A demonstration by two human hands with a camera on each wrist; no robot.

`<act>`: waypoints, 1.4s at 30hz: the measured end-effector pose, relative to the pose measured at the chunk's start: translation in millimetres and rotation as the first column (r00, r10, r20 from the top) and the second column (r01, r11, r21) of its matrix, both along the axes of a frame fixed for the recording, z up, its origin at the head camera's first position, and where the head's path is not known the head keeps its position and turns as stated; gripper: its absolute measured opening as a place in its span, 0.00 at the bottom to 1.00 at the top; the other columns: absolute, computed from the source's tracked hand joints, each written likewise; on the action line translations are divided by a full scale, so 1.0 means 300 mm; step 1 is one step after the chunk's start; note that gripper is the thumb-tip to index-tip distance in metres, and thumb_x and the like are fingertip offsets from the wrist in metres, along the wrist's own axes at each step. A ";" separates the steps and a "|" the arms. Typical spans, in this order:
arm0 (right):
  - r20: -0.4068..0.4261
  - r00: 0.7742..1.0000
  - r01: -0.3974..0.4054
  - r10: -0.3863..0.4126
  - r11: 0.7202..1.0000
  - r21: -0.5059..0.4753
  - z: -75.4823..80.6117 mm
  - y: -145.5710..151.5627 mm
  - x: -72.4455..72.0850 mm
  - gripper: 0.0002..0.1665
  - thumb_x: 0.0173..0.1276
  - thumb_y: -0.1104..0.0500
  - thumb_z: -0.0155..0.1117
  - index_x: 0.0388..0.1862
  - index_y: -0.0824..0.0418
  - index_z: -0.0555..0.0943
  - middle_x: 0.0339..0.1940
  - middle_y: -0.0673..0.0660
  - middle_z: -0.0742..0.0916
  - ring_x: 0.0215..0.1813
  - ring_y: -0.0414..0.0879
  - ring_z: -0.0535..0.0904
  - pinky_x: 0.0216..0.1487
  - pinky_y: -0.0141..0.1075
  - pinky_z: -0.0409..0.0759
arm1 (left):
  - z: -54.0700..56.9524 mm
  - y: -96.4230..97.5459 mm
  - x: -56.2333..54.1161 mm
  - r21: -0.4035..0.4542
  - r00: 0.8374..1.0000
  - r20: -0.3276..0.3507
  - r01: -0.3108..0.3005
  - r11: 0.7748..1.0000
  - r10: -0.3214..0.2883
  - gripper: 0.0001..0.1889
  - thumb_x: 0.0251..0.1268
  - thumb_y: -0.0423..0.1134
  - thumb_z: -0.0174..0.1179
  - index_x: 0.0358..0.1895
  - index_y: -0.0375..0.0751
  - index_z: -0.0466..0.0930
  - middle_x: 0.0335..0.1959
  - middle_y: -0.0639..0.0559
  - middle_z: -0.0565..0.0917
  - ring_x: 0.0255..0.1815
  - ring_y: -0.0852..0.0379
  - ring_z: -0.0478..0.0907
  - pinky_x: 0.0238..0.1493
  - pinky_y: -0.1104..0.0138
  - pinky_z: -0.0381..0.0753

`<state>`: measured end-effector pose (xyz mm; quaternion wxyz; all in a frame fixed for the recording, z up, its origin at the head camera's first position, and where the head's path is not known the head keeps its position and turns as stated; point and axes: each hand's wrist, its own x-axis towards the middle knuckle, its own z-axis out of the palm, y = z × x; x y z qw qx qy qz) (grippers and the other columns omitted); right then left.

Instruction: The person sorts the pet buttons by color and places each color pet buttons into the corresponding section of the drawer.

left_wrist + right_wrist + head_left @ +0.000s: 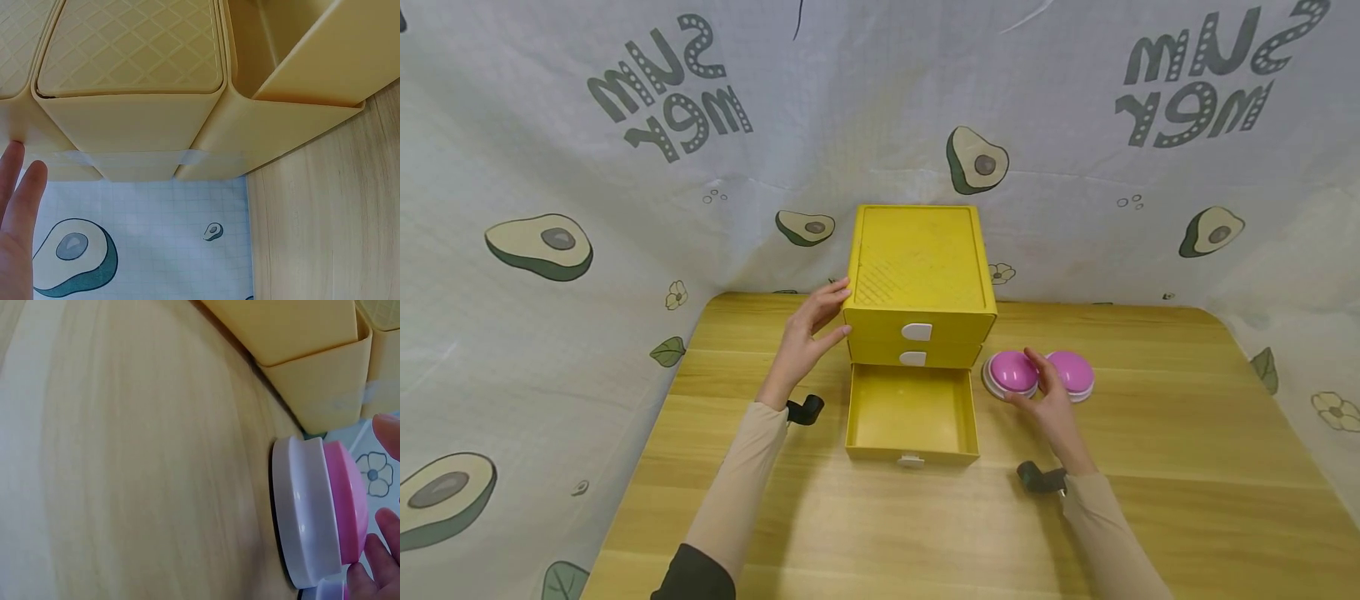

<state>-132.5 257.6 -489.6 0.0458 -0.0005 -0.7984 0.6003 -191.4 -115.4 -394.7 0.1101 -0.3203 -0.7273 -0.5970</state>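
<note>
A yellow drawer cabinet [925, 258] stands at the back of the table, its bottom drawer [912, 408] pulled out with a bare floor. My left hand [805, 337] is at the cabinet's left side, fingertips by the side wall and thumb near the front edge. To the cabinet's right are two pink push buttons on white bases, the nearer one [1011, 372] and a second one [1072, 373]. Over the pair hovers my right hand [1052, 408], thumb and fingers spread apart. In the right wrist view, fingertips are close by the pink dome [350, 500]; contact is unclear.
The wooden table [1150, 433] extends to both sides and in front of the drawer. Behind it hangs a white cloth [887, 100] with avocado prints. Two upper drawers with white handles [916, 332] are pushed in. Black wrist cameras [806, 410] sit at both wrists.
</note>
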 end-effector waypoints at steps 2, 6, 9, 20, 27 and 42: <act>0.005 1.000 -0.003 0.003 1.000 -0.002 -0.004 0.001 -0.005 0.49 0.57 0.76 0.66 0.74 0.72 0.52 0.73 0.71 0.58 0.74 0.62 0.49 0.74 0.52 0.46 | -0.025 -0.002 -0.016 0.005 1.000 0.007 -0.003 1.000 0.003 0.24 0.59 0.18 0.59 0.60 0.27 0.70 0.68 0.39 0.66 0.65 0.44 0.68 0.65 0.55 0.69; 0.008 1.000 -0.003 0.003 1.000 0.021 -0.012 0.005 -0.016 0.50 0.56 0.76 0.67 0.73 0.73 0.52 0.73 0.71 0.59 0.74 0.64 0.50 0.73 0.53 0.47 | -0.077 -0.009 -0.052 0.010 1.000 0.023 -0.003 1.000 0.003 0.25 0.60 0.20 0.60 0.61 0.32 0.71 0.69 0.44 0.66 0.67 0.48 0.67 0.66 0.60 0.68; 0.010 1.000 -0.001 0.000 0.999 0.048 -0.021 0.010 -0.022 0.49 0.56 0.75 0.67 0.73 0.73 0.52 0.73 0.71 0.59 0.73 0.64 0.51 0.73 0.54 0.49 | -0.086 -0.012 -0.059 0.016 1.000 0.010 0.007 1.000 -0.007 0.25 0.60 0.21 0.60 0.62 0.34 0.71 0.70 0.47 0.66 0.67 0.49 0.67 0.66 0.60 0.68; 0.055 0.998 -0.018 0.012 0.994 0.106 -0.036 0.023 -0.036 0.52 0.57 0.73 0.67 0.75 0.72 0.48 0.74 0.72 0.57 0.74 0.63 0.48 0.74 0.50 0.46 | 0.001 0.000 -0.005 0.007 1.000 0.023 0.009 1.000 -0.009 0.23 0.59 0.17 0.58 0.59 0.24 0.69 0.68 0.36 0.65 0.66 0.43 0.67 0.65 0.55 0.68; 0.067 0.998 -0.022 0.013 0.991 0.130 -0.039 0.031 -0.047 0.52 0.58 0.71 0.68 0.75 0.72 0.48 0.74 0.72 0.56 0.74 0.64 0.48 0.73 0.52 0.47 | 0.016 0.001 0.002 0.001 1.000 0.017 0.002 1.000 -0.002 0.23 0.58 0.17 0.58 0.59 0.23 0.69 0.67 0.33 0.66 0.66 0.42 0.67 0.65 0.56 0.69; 0.069 0.997 0.013 -0.027 0.981 0.195 -0.034 0.023 -0.029 0.47 0.56 0.71 0.68 0.72 0.72 0.56 0.70 0.72 0.64 0.72 0.65 0.57 0.71 0.54 0.56 | 0.013 -0.001 -0.001 0.003 1.000 0.008 0.007 1.000 -0.007 0.23 0.59 0.17 0.58 0.59 0.24 0.69 0.67 0.33 0.66 0.65 0.40 0.67 0.64 0.53 0.69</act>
